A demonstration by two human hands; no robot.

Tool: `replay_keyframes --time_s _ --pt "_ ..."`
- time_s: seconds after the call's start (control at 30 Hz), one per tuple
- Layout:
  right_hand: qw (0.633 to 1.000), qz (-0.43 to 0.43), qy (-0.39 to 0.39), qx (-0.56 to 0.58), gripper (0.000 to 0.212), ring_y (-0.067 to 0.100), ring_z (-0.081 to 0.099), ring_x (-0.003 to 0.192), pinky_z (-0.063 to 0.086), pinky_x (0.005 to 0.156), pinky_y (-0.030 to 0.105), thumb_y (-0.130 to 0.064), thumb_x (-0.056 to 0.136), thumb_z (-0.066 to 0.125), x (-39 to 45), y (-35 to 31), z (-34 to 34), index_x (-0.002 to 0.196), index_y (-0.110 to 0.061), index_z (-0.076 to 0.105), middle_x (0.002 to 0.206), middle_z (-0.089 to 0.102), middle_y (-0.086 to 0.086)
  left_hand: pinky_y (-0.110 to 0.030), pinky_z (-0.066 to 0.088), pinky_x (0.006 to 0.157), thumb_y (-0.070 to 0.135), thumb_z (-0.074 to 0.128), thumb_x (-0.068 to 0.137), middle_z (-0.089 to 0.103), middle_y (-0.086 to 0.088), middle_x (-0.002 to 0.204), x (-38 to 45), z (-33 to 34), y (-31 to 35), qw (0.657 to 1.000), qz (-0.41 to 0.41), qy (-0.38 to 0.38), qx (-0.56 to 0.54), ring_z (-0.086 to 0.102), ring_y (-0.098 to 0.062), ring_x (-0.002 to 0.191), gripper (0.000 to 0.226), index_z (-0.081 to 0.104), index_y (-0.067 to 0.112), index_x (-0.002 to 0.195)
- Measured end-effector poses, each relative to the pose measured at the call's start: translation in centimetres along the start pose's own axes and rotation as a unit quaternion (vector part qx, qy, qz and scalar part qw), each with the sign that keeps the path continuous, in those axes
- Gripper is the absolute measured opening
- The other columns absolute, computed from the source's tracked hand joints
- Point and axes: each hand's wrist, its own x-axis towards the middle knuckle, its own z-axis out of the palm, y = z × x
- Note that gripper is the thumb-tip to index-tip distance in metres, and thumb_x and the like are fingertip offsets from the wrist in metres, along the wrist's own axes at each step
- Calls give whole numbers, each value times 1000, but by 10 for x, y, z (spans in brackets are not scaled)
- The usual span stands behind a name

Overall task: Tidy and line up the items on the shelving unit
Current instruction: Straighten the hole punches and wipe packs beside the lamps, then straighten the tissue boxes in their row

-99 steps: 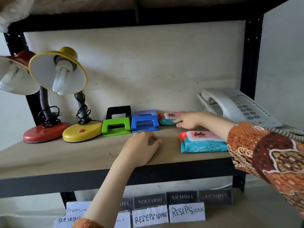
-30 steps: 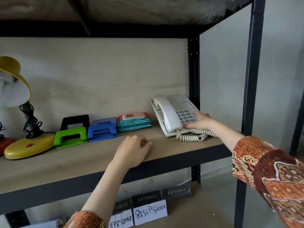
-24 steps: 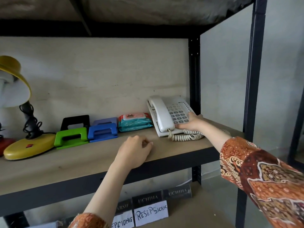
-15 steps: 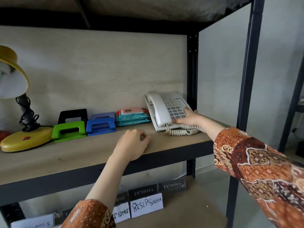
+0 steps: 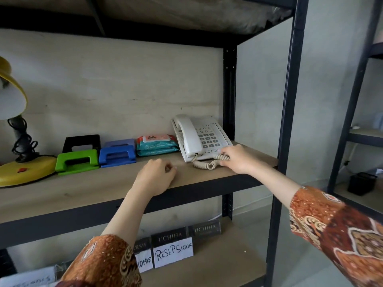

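With the telephone (image 5: 202, 137) now pushed back beside the wipes (image 5: 156, 144), the right hand (image 5: 238, 159) pinches its coiled cord (image 5: 207, 163) to tuck it in, while the left hand (image 5: 156, 177) rests loosely curled, empty, on the shelf (image 5: 83, 189).

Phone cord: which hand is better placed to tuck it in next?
Right. The right hand already touches the coiled cord at the telephone front edge. The left hand rests curled on the shelf, farther off.
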Motion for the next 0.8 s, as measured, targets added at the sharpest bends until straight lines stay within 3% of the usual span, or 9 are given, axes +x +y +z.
replay_keyframes --time_s 0.1,0.2,0.27,0.4,0.47,0.57,0.7,0.8 --pt "995 -10 37 91 29 26 56 109 47 86 34 -25 95 54 10 -15 18 121 -12 54 124 57 8 -40 54 82 42 48 94 64 0 97 0 1 0 1000 1 1 3 60 -19 87 28 64 24 107" --pt "990 -43 58 122 17 23 55 95 41 73 31 -20 96 45 16 -21 24 111 -11 46 112 55 7 -41 54 79 42 48 94 64 0 94 0 1 0 1000 0 8 7 60 -19 84 27 64 23 104" --pt "992 -65 63 93 5 24 51 97 41 75 34 -19 96 40 21 -19 23 100 -16 40 111 51 5 -41 55 78 41 47 94 64 -1 92 0 0 0 1000 1 14 12 60 -19 82 26 65 23 101" --pt "997 -66 5 -30 37 22 36 127 27 106 43 -33 99 27 26 -9 23 130 -19 41 137 39 4 -41 55 76 40 46 94 65 -1 90 -3 -1 3 999 7 20 25 60 -20 81 26 64 23 100" --pt "996 -65 -26 -47 54 22 21 140 14 114 48 -47 99 16 19 -10 23 148 -25 25 153 24 4 -40 55 75 40 45 94 66 -2 91 -6 -5 6 999 7 24 36 61 -21 81 27 64 23 102" --pt "996 -67 -37 -43 66 19 -3 148 -6 117 50 -64 94 8 4 -14 17 152 -32 5 161 -1 -1 -39 55 77 41 43 95 67 -2 101 -17 -16 6 999 -2 14 46 62 -22 88 29 62 26 111" --pt "991 -134 4 -9 65 19 -2 147 1 119 49 -63 94 18 -15 -38 -2 152 -32 12 160 4 0 -35 50 82 39 44 95 62 0 122 -49 -40 -7 997 2 47 54 58 -23 106 33 58 31 123" --pt "974 -225 22 24 60 17 17 143 18 116 38 -57 96 30 -33 -75 -10 148 -28 28 155 25 -2 -34 47 81 37 46 94 61 0 126 -70 -61 -25 994 2 71 80 57 -23 111 34 58 29 124"
